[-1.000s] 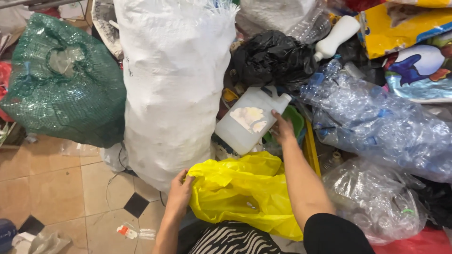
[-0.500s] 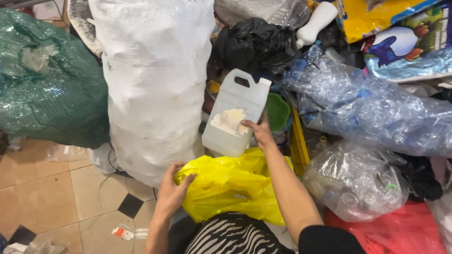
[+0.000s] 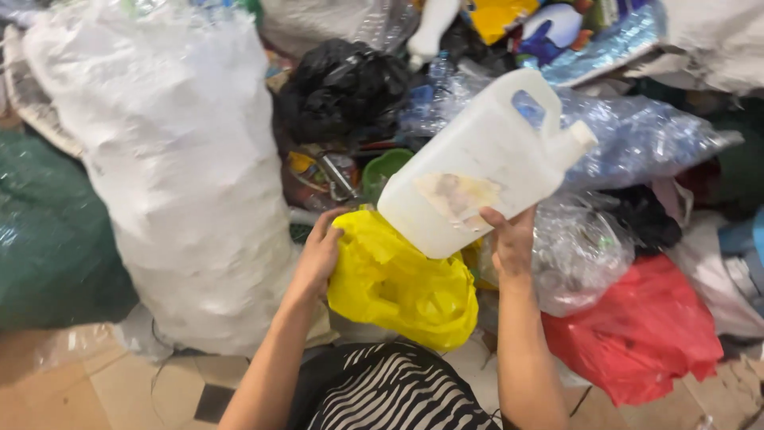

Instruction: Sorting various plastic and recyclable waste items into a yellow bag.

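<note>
Lifted since the earlier frame, the white plastic jug (image 3: 477, 171) now sits higher and closer to the camera, tipped over where before it stood nearly upright among the bags.

At the far left lies a green mesh sack (image 3: 48, 247), and beside it stands a tall white woven sack (image 3: 175, 167) that fills much of the left half. The left hand (image 3: 318, 255) rests with loosely curled fingers on the left edge of a crumpled yellow plastic bag (image 3: 402, 283), pinching a fold of it. This bag lies just below the jug, in front of the person's striped clothing.

The right hand (image 3: 509, 243) grips the jug at its lower edge, thumb on the near face beside a torn label patch and the fingers hidden behind. The jug's long axis runs from lower left to upper right, its base low toward the yellow bag and its spout and handle pointing up and right.

Behind the jug are a black bag (image 3: 342, 87) and a clear bag of crushed bottles (image 3: 637, 135); below right lies a red bag (image 3: 637, 334). Piled bags crowd every side, with open tiled floor (image 3: 72, 382) only at lower left.
</note>
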